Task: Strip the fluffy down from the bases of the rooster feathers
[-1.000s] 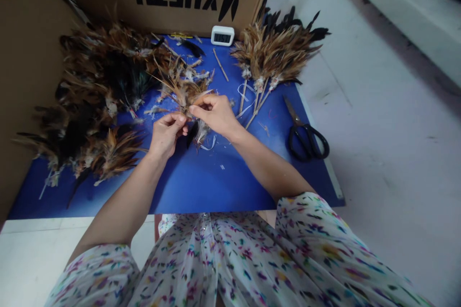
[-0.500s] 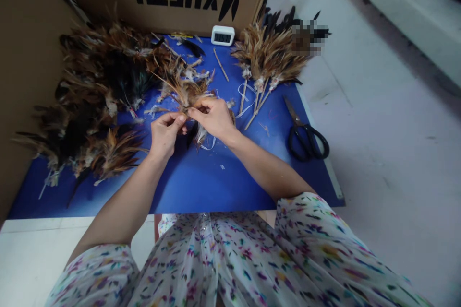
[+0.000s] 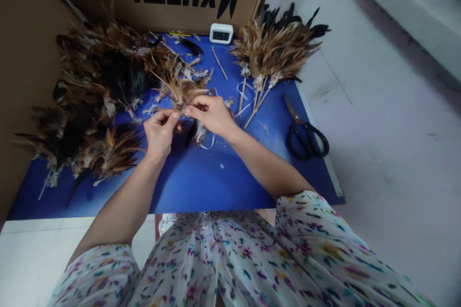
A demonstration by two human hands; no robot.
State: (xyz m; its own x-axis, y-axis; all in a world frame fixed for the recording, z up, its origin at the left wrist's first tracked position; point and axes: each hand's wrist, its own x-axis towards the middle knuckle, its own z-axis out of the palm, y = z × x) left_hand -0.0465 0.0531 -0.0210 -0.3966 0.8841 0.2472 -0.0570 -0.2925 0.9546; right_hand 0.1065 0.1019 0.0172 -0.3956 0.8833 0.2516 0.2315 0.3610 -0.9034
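Both hands meet over the middle of the blue table [image 3: 216, 182], at the base of a brown feather bunch [image 3: 183, 90]. My left hand [image 3: 160, 133] pinches the bunch's lower end between thumb and fingers. Close beside it, my right hand [image 3: 212, 115] also has thumb and forefinger closed on the base. The feathers fan out away from me. Below my right hand lie some dark and white feathers [image 3: 198, 133], partly hidden, with a loop of white string [image 3: 209, 144].
A large feather pile [image 3: 108, 72] covers the left side. Feather bunches on sticks [image 3: 273, 53] lie at the back right, near black-handled scissors [image 3: 306, 139]. A white digital timer [image 3: 221, 34] stands before a cardboard box [image 3: 194, 14]. A loose stick [image 3: 219, 63] lies nearby.
Both hands, still pinching the bunch, have shifted slightly left. The view has moved a little; the other things lie as before.
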